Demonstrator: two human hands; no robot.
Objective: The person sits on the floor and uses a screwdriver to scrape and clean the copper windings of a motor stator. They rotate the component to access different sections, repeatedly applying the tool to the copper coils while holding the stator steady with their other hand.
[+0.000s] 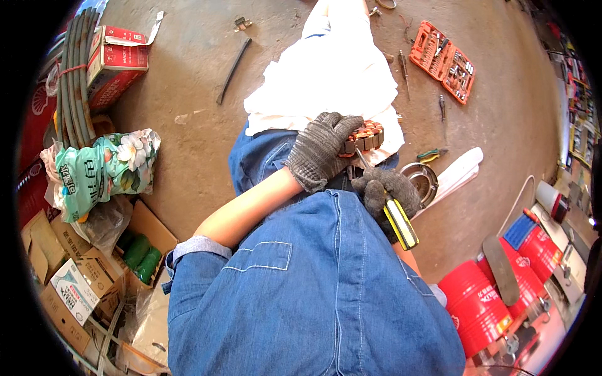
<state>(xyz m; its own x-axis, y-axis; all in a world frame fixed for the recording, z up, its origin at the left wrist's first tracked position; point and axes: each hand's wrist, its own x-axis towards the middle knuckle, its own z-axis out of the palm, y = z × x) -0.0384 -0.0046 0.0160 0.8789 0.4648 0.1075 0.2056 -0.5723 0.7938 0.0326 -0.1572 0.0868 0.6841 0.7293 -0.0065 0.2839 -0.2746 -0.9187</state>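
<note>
Steadying the copper-wound stator ring over the edge of the white cloth on the lap, the gloved left hand is curling around its left side, while the gloved right hand is gripping what looks like a yellow-handled screwdriver, whose slim shaft is pointing up at the ring's lower edge; whether the tip is touching, one cannot tell. Doing this well is probably calling for a firm brace on the ring, left fingers out of the tip's line, and short, light pushes that are sparing the windings.
</note>
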